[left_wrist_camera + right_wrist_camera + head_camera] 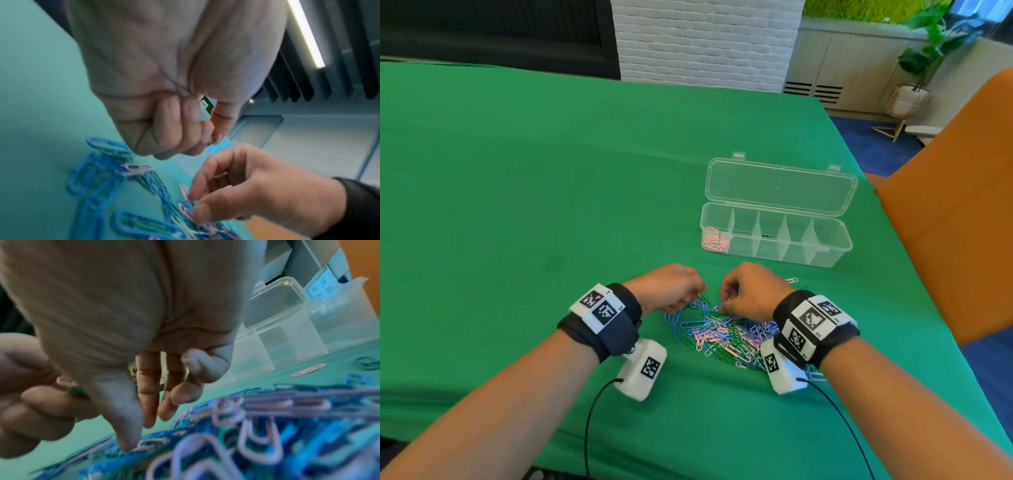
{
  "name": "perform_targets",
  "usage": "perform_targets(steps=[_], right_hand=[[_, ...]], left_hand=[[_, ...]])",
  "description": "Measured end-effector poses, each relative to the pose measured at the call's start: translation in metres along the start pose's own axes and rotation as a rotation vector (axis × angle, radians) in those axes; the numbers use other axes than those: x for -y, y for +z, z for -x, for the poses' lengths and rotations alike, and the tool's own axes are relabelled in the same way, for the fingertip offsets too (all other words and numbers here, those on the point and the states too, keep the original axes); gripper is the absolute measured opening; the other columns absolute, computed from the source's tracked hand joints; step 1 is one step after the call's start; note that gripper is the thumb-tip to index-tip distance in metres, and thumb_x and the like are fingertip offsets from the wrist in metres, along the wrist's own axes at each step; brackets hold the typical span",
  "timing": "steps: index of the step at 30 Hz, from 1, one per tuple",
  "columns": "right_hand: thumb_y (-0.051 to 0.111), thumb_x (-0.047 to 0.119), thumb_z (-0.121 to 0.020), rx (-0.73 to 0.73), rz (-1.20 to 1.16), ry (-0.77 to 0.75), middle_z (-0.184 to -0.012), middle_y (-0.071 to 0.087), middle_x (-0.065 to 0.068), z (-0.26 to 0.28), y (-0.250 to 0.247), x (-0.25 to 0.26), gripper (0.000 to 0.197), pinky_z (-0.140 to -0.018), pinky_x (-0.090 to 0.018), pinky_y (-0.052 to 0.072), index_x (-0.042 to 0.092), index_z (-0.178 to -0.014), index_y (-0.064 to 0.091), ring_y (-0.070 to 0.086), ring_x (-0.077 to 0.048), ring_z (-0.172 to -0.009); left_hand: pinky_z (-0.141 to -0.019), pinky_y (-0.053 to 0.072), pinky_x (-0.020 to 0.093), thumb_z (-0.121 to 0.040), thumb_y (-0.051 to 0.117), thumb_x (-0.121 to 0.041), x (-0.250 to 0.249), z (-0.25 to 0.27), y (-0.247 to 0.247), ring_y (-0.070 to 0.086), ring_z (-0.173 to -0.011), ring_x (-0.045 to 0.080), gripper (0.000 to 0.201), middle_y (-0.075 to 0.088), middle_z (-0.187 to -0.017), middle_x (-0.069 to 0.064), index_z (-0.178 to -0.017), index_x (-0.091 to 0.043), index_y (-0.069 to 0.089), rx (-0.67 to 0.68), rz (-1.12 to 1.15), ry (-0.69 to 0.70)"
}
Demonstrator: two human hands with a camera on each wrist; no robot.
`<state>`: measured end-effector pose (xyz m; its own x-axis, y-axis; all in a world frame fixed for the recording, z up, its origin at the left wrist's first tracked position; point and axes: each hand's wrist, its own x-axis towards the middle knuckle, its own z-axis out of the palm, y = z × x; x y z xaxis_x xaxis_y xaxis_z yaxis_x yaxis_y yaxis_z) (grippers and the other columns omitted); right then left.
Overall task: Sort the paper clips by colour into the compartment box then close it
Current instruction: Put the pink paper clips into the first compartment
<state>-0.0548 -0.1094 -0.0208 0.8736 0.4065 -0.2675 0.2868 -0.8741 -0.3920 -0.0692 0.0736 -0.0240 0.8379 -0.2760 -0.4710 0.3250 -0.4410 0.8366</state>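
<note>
A mixed pile of blue, green, pink and lilac paper clips point(726, 337) lies on the green cloth near me. My left hand point(683, 291) hovers at the pile's far left edge with curled fingers, and its thumb and forefinger pinch a green paper clip point(214, 141). My right hand point(736, 296) reaches down beside it; its thumb point(127, 446) and forefinger touch clips at the pile's far edge, with a gap between them. The clear compartment box point(825, 255) stands beyond with its lid point(780, 186) open. Pink clips point(714, 240) fill its leftmost compartment.
One stray pink clip point(791, 281) lies right of my right hand, between pile and box. An orange chair point(945, 222) stands at the table's right edge. Cables run from both wrist cameras toward me.
</note>
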Motion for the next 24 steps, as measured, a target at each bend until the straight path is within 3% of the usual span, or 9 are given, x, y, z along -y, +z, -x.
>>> perform_targets(steps=[3,6,9,13,19,21,24], right_hand=[[0.074,0.026,-0.083,0.018,0.065,0.000,-0.081,0.070,0.007,-0.002,0.003,0.005,0.005,-0.076,-0.030,0.054,0.022,-0.084,0.074,0.065,-0.015,-0.079],[0.067,0.019,-0.081,0.002,0.124,0.005,-0.079,0.070,0.006,-0.005,0.004,0.006,0.006,-0.074,-0.030,0.054,0.021,-0.081,0.073,0.065,-0.017,-0.078],[0.066,0.019,-0.080,0.005,0.134,0.013,-0.077,0.068,0.005,-0.007,0.005,0.004,0.004,-0.071,-0.028,0.051,0.020,-0.078,0.070,0.064,-0.017,-0.076],[0.067,0.020,-0.081,-0.004,0.031,0.041,-0.077,0.069,0.003,-0.007,0.003,-0.007,0.006,-0.072,-0.030,0.054,0.019,-0.075,0.069,0.064,-0.016,-0.076],[0.066,0.015,-0.086,-0.193,-0.115,0.063,-0.078,0.063,0.008,-0.005,-0.008,-0.021,0.007,-0.083,-0.035,0.055,0.021,-0.082,0.068,0.064,-0.017,-0.083],[0.071,0.021,-0.085,-0.151,-0.088,0.041,-0.079,0.066,0.009,-0.004,-0.009,-0.016,0.007,-0.081,-0.033,0.054,0.024,-0.079,0.070,0.065,-0.015,-0.081],[0.075,0.025,-0.082,-0.001,-0.023,0.004,-0.078,0.070,0.009,-0.003,-0.002,-0.004,0.004,-0.075,-0.031,0.054,0.023,-0.078,0.074,0.065,-0.014,-0.078]], left_hand=[[-0.037,0.021,0.019,-0.093,0.047,-0.009,-0.002,0.001,0.007,0.028,-0.043,0.009,0.015,0.052,-0.060,0.002,-0.079,-0.012,0.045,-0.010,0.272,-0.049],[-0.035,0.023,0.017,-0.090,0.048,-0.004,-0.004,0.001,0.014,0.032,-0.041,0.008,0.012,0.060,-0.065,0.004,-0.080,-0.010,0.047,-0.046,0.383,-0.065],[-0.037,0.022,0.017,-0.087,0.048,0.003,-0.004,-0.004,0.021,0.033,-0.041,0.007,0.013,0.058,-0.071,0.006,-0.081,-0.009,0.048,-0.115,0.377,-0.064],[-0.036,0.019,0.017,-0.089,0.038,0.005,-0.003,-0.010,0.026,0.031,-0.043,0.010,0.016,0.046,-0.065,0.005,-0.088,-0.010,0.043,-0.153,0.397,-0.087],[-0.040,0.019,0.019,-0.092,0.047,-0.011,-0.013,-0.012,0.027,0.026,-0.048,0.011,0.008,0.035,-0.063,-0.003,-0.091,-0.013,0.055,-0.171,0.221,-0.122],[-0.041,0.019,0.019,-0.090,0.051,-0.015,-0.016,-0.014,0.026,0.024,-0.046,0.012,0.003,0.032,-0.059,-0.004,-0.089,-0.014,0.053,-0.209,0.175,-0.123],[-0.042,0.016,0.019,-0.090,0.049,-0.016,-0.016,-0.015,0.022,0.021,-0.042,0.013,0.010,0.029,-0.053,-0.005,-0.080,-0.015,0.048,-0.260,0.219,-0.122]])
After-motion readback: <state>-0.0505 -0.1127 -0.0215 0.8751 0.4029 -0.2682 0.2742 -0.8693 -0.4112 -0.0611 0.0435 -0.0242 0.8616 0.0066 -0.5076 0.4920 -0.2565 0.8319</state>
